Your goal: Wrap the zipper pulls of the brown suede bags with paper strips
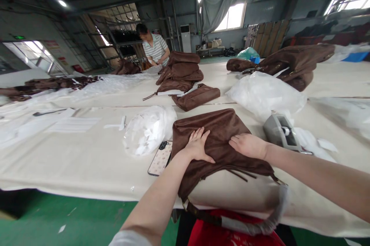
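A brown suede-like handbag (pixel 214 130) lies flat on the table in front of me. Its strap (pixel 248 227), partly wrapped in clear plastic, hangs over the near edge. My left hand (pixel 199 146) rests palm down on the bag, fingers spread. Toward the bag's right side, my right hand (pixel 247 145) has its fingers curled together against the material, which it seems to pinch; the fingertips are partly hidden. A phone in a patterned case (pixel 160 160) sticks out from beside the bag's left edge.
Left of the bag is a clear plastic bag of white scraps (pixel 150 130); to the right stands a grey tape dispenser (pixel 281 132). Brown bags (pixel 185 72) are stacked ahead, with more bags (pixel 289 63) behind a plastic bundle (pixel 266 91). Across the table a person (pixel 156 47) handles something.
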### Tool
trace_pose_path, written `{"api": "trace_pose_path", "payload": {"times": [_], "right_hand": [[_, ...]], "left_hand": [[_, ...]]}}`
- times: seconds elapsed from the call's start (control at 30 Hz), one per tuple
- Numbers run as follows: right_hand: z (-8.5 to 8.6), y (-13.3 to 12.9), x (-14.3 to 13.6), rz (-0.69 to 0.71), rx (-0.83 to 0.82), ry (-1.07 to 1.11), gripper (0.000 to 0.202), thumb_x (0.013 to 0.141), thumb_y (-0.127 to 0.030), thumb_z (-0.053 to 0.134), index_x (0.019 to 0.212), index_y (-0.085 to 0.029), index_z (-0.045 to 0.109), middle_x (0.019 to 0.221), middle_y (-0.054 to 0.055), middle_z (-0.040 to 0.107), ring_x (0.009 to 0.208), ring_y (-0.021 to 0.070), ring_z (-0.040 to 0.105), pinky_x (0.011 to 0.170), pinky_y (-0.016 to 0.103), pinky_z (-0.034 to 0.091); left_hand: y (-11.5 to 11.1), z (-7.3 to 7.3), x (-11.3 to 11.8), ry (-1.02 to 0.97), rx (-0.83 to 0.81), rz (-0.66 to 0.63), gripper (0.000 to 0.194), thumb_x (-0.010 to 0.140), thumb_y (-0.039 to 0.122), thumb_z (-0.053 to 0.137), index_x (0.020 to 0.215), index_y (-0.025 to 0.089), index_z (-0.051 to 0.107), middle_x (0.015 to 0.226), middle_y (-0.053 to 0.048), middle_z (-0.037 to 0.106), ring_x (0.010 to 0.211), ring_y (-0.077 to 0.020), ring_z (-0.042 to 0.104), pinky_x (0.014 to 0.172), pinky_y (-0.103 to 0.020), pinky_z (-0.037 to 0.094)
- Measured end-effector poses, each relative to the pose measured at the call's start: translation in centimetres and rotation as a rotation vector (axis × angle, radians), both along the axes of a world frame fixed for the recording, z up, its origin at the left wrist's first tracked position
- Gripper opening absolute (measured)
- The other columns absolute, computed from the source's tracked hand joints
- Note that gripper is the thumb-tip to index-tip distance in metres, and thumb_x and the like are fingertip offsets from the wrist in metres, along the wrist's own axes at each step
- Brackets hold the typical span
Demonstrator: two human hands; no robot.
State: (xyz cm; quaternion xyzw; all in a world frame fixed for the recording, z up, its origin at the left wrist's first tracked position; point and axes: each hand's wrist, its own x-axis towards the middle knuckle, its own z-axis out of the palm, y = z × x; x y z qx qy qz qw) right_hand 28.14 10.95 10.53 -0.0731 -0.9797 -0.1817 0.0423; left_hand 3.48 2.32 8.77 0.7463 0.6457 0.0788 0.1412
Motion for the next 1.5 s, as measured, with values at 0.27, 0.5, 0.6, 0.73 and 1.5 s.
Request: {"api": "trace_pose_path", "payload": {"times": [0.27, 0.5, 0.6, 0.73, 1.5], "right_hand": [[2.2, -3.3, 1.2, -0.264, -0.307, 0.235, 0.021, 0.095, -0.026, 0.047, 0.085, -0.017, 0.064, 0.082, 0.005, 0.064, 0.077, 0.0179, 0.060, 0.071, 0.029, 0.041], [-0.5, -12.4, -1.7, -0.185, -0.644, 0.212, 0.021, 0.085, -0.024, 0.059, 0.106, -0.021, 0.063, 0.104, 0.005, 0.064, 0.095, 0.0207, 0.059, 0.086, 0.033, 0.044], [-2.4, -14.9, -4.6, -0.290, -0.608, 0.159, 0.027, 0.084, -0.026, 0.060, 0.110, -0.017, 0.060, 0.101, 0.009, 0.065, 0.090, 0.0233, 0.062, 0.078, 0.034, 0.048], [-3.6, -15.8, -6.7, -0.442, -0.587, 0.070, 0.022, 0.090, -0.028, 0.052, 0.100, -0.013, 0.064, 0.084, 0.012, 0.069, 0.074, 0.0240, 0.067, 0.063, 0.032, 0.047], [-5.2, -18.0, -7.7, -0.166, -0.642, -0.032, 0.023, 0.089, -0.015, 0.045, 0.087, -0.016, 0.068, 0.082, 0.011, 0.073, 0.069, 0.0234, 0.067, 0.060, 0.034, 0.045]], "left_hand": [[-5.7, 0.1, -1.0, -0.412, 0.286, 0.296, 0.066, 0.082, 0.049, 0.059, 0.138, 0.019, 0.039, 0.145, -0.010, 0.042, 0.136, -0.0219, 0.037, 0.115, -0.039, 0.029], [-11.1, -1.2, 0.7, -0.245, 0.369, 0.420, 0.063, 0.083, 0.044, 0.058, 0.138, 0.021, 0.038, 0.148, -0.009, 0.038, 0.139, -0.0224, 0.030, 0.117, -0.041, 0.026], [-10.3, -0.9, 0.5, -0.136, 0.204, 0.358, 0.100, 0.063, 0.053, 0.075, 0.144, 0.018, 0.028, 0.156, -0.012, 0.019, 0.145, -0.0282, 0.013, 0.119, -0.045, 0.016], [-9.1, -0.8, -0.2, -0.082, 0.060, 0.293, 0.118, 0.054, 0.060, 0.078, 0.148, 0.019, 0.019, 0.158, -0.013, 0.004, 0.146, -0.0300, 0.002, 0.119, -0.047, 0.008], [-8.7, -1.4, -1.6, -0.182, -0.101, 0.229, 0.141, 0.044, 0.068, 0.079, 0.151, 0.018, 0.001, 0.157, -0.014, -0.018, 0.143, -0.0335, -0.017, 0.118, -0.051, 0.001]]}}
